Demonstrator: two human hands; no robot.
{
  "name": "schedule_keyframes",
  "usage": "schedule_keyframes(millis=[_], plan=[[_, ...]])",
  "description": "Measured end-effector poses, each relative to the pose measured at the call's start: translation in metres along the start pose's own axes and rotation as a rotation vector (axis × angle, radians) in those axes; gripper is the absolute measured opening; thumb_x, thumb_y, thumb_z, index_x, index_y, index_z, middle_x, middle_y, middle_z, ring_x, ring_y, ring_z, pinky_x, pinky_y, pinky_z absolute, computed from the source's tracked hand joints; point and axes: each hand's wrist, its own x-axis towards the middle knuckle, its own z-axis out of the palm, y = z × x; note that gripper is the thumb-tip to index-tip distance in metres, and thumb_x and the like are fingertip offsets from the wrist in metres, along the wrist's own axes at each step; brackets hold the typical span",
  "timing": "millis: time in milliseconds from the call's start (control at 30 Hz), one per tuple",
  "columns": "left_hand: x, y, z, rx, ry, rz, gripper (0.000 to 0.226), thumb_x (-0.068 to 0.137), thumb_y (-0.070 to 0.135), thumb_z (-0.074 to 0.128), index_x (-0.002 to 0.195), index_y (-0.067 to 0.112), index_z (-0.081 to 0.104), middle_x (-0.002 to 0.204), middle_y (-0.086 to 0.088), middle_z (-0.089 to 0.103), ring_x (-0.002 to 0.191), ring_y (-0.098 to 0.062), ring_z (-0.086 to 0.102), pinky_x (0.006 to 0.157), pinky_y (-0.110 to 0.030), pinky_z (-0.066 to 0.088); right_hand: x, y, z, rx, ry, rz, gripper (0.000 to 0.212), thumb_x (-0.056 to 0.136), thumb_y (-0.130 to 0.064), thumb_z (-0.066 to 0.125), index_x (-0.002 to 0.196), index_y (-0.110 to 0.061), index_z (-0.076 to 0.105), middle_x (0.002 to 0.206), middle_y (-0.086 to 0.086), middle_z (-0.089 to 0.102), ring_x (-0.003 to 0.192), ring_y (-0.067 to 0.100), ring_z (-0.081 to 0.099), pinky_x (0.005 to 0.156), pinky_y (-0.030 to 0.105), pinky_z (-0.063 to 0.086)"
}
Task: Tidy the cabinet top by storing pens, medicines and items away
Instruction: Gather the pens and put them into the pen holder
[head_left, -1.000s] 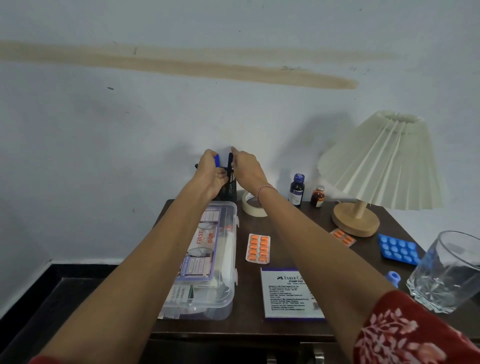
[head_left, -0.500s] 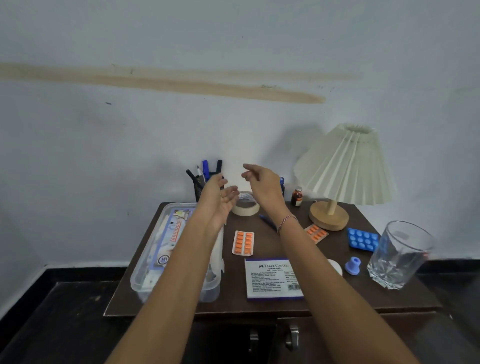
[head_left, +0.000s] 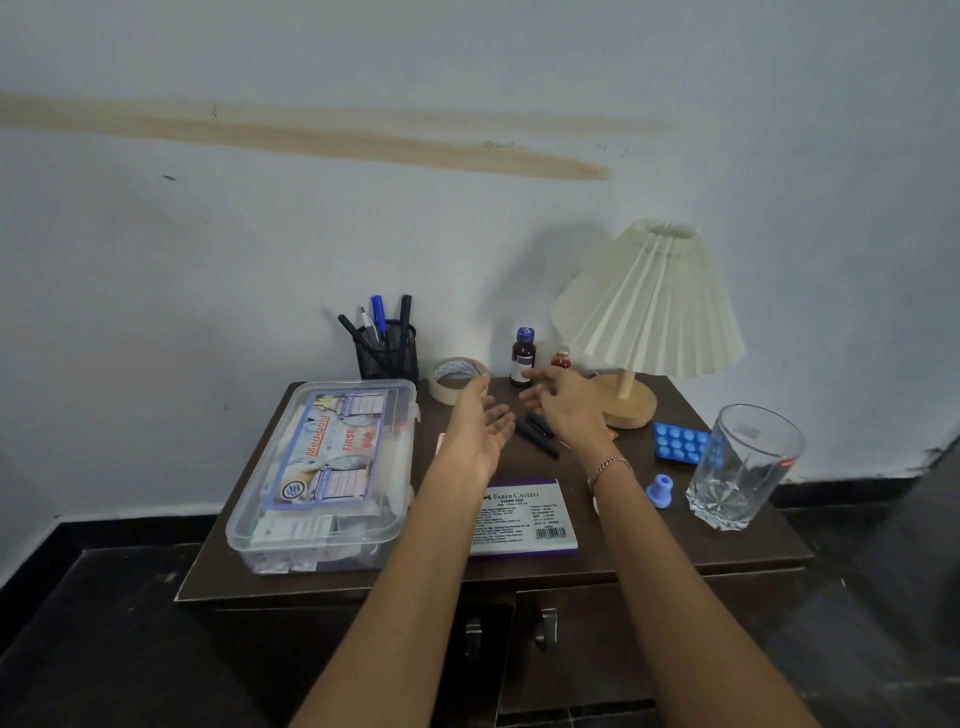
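Observation:
Both hands hover empty over the middle of the dark cabinet top (head_left: 613, 558). My left hand (head_left: 475, 431) is palm-up with relaxed fingers; my right hand (head_left: 563, 405) has its fingers spread. Between them lie loose dark pens (head_left: 537, 436). A black mesh pen holder (head_left: 388, 356) with several pens stands at the back. A clear first aid box (head_left: 322, 478), lid on, sits at the left. Two medicine bottles, a brown one with a blue cap (head_left: 522, 358) and a small one with a red cap (head_left: 561, 357), stand at the back. A blue blister pack (head_left: 678, 441) lies at the right.
A tape roll (head_left: 457, 378) lies beside the holder. A stamp pad box (head_left: 524, 514) is near the front edge. A pleated lamp (head_left: 649, 306), a drinking glass (head_left: 743, 467) and a small blue cap (head_left: 660, 489) occupy the right side. Cabinet doors with handles (head_left: 548, 626) are below.
Both hands let go of the pens in the holder and drew back and down, to just above the loose pens at mid-cabinet. The view has pulled back too.

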Motion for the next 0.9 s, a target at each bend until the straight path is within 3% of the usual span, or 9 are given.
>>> schedule_keyframes(millis=[100, 233, 467, 667, 767, 900], plan=[[0.01, -0.007, 0.0, -0.004, 0.031, -0.036, 0.055, 0.095, 0.029, 0.049, 0.137, -0.005, 0.037, 0.138, -0.026, 0.042, 0.129, -0.035, 0.044, 0.103, -0.036, 0.039, 0.002, 0.009, -0.001, -0.155, -0.03, 0.036, 0.036, 0.095, -0.002, 0.037, 0.12, -0.015, 0.059, 0.105, 0.007, 0.069, 0.101, 0.02, 0.063, 0.089, 0.031, 0.049], [0.016, -0.017, 0.001, -0.001, 0.054, -0.089, 0.058, 0.094, 0.029, 0.053, 0.14, -0.002, 0.034, 0.138, -0.026, 0.041, 0.13, -0.035, 0.042, 0.105, -0.037, 0.038, 0.003, 0.018, -0.003, -0.382, -0.081, 0.059, 0.032, 0.091, -0.003, 0.051, 0.117, -0.019, 0.062, 0.119, 0.003, 0.064, 0.113, 0.02, 0.057, 0.096, 0.038, 0.042], [0.018, -0.026, 0.011, -0.004, 0.024, -0.158, 0.056, 0.097, 0.026, 0.048, 0.144, 0.001, 0.031, 0.142, -0.028, 0.038, 0.131, -0.035, 0.042, 0.108, -0.038, 0.036, 0.006, 0.023, -0.002, -0.529, -0.191, 0.03, 0.035, 0.082, -0.004, 0.066, 0.115, -0.016, 0.067, 0.116, 0.005, 0.068, 0.11, 0.018, 0.061, 0.098, 0.029, 0.047], [0.023, -0.029, 0.009, 0.0, 0.059, -0.167, 0.053, 0.098, 0.024, 0.045, 0.141, -0.003, 0.032, 0.14, -0.027, 0.042, 0.13, -0.034, 0.044, 0.104, -0.037, 0.039, 0.007, 0.024, -0.005, -0.489, -0.232, 0.059, 0.034, 0.082, -0.005, 0.068, 0.114, -0.015, 0.068, 0.112, 0.004, 0.07, 0.107, 0.015, 0.063, 0.09, 0.019, 0.043], [0.025, -0.028, 0.007, 0.016, 0.107, -0.153, 0.047, 0.098, 0.021, 0.045, 0.137, -0.003, 0.038, 0.135, -0.026, 0.048, 0.125, -0.033, 0.05, 0.099, -0.037, 0.044, 0.006, 0.024, -0.006, -0.409, -0.255, 0.091, 0.033, 0.082, -0.005, 0.069, 0.114, -0.01, 0.068, 0.112, 0.008, 0.071, 0.107, 0.015, 0.064, 0.099, 0.024, 0.045], [0.025, -0.025, 0.004, 0.084, 0.13, -0.087, 0.04, 0.096, 0.011, 0.047, 0.133, -0.002, 0.044, 0.125, -0.024, 0.056, 0.114, -0.031, 0.058, 0.087, -0.033, 0.05, 0.006, 0.023, -0.009, -0.279, -0.259, 0.105, 0.036, 0.079, -0.002, 0.07, 0.114, -0.009, 0.067, 0.108, 0.009, 0.071, 0.104, 0.017, 0.065, 0.099, 0.029, 0.048]])
